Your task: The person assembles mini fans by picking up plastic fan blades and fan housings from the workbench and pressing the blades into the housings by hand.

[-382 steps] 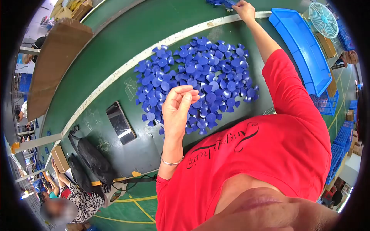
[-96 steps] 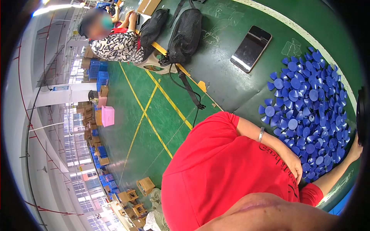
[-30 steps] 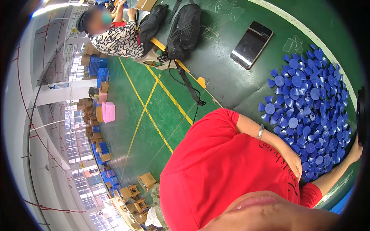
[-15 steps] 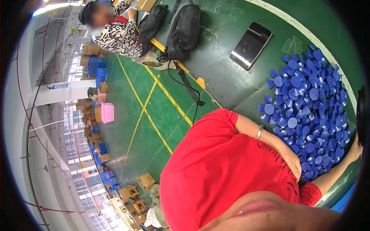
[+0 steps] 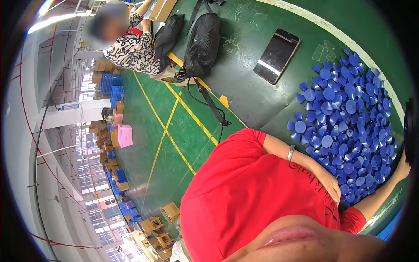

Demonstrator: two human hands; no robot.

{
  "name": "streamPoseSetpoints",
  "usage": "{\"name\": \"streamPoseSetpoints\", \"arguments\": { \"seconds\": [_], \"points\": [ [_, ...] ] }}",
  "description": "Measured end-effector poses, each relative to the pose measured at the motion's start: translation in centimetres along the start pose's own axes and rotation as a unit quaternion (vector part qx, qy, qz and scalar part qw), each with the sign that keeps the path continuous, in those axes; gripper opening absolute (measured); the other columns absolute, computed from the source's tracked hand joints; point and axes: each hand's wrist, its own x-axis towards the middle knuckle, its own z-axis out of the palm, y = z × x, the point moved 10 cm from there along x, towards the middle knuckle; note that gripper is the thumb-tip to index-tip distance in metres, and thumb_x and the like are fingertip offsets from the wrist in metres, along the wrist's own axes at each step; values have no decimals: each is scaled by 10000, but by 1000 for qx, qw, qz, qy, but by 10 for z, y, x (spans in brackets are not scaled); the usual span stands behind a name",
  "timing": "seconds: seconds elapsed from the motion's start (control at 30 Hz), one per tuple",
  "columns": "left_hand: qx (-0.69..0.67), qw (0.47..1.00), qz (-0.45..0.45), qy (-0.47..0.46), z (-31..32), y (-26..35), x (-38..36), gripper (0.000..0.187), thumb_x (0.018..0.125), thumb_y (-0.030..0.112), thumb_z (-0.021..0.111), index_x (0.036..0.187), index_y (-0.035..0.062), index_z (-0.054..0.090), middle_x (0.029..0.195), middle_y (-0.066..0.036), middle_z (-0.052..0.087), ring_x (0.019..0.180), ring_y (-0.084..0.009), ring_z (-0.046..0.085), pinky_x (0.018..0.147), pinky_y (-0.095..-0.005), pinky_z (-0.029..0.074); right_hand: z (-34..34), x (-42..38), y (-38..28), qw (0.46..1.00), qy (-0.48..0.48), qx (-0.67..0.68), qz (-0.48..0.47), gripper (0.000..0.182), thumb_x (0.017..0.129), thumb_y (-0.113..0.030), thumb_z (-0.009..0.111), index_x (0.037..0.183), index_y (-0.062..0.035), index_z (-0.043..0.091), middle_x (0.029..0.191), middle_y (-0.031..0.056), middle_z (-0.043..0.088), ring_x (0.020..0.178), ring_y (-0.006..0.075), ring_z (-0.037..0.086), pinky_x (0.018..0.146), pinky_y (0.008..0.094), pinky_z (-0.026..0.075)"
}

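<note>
A wide pile of blue plastic cone-shaped pieces with round flat ends (image 5: 345,118) lies on the dark green tabletop (image 5: 244,56). My left hand (image 5: 328,183), on the arm with a silver bracelet (image 5: 291,152), rests by the pile's near edge, close to my red shirt. Its fingers lie stretched out, and I see nothing held. On the pile's far right side is my right hand (image 5: 402,169), its fingers lost in the dark image border beside a black object (image 5: 409,131). A smartphone (image 5: 277,56) lies flat, apart from the pile.
Black mesh bags (image 5: 203,43) with dangling straps sit at the table's edge. Beyond them sits a person in a patterned top (image 5: 133,54), near a cardboard box (image 5: 162,9). A pink bin (image 5: 125,135), blue crates (image 5: 117,94) and cartons stand along the floor.
The view has shifted slightly, so the phone, bags and pile appear a little further left and lower. Both hands keep nearly the same place beside the pile.
</note>
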Motion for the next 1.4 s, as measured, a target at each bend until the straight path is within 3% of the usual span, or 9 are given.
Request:
{"name": "streamPoseSetpoints", "arguments": {
  "seconds": [0.77, 0.97, 1.23, 1.4],
  "points": [
    [9, 1000, -10, 4, 1, -1, -1, 344, 970, 308, 504, 1151, 53, 647, 1121, -76, 656, 1044, -153, 596, 911, -310, 456, -17, -3, -23, 990, 57, -123, -22, 574, 779, -605, 625, 1188, -203, 643, 878, 29, 663, 855, 171, 619, 798, 295, 451],
    [25, 1000, 3, -5, 2, 1, -1, 400, 978, 355, 469, 1178, 43, 619, 1127, -107, 652, 1047, -193, 600, 894, -332, 459, -14, -1, -20, 987, 46, -155, -11, 594, 774, -632, 609, 1192, -211, 641, 891, 26, 673, 871, 178, 627, 806, 300, 453],
    [-15, 1000, -14, -7, 3, 1, -3, 338, 982, 263, 482, 1185, 30, 618, 1154, -83, 639, 1068, -157, 581, 929, -309, 444, -12, -1, -17, 986, 21, -164, 33, 631, 759, -657, 599, 1207, -213, 631, 904, 32, 670, 888, 195, 628, 815, 311, 454],
    [-47, 998, -11, -34, 8, 2, -2, 342, 993, 234, 450, 1212, 7, 580, 1173, -84, 613, 1078, -158, 556, 936, -309, 427, -10, -5, -31, 991, 13, -124, 54, 635, 763, -651, 598, 1191, -184, 636, 822, 48, 638, 805, 209, 613, 753, 335, 459]
  ]
}}
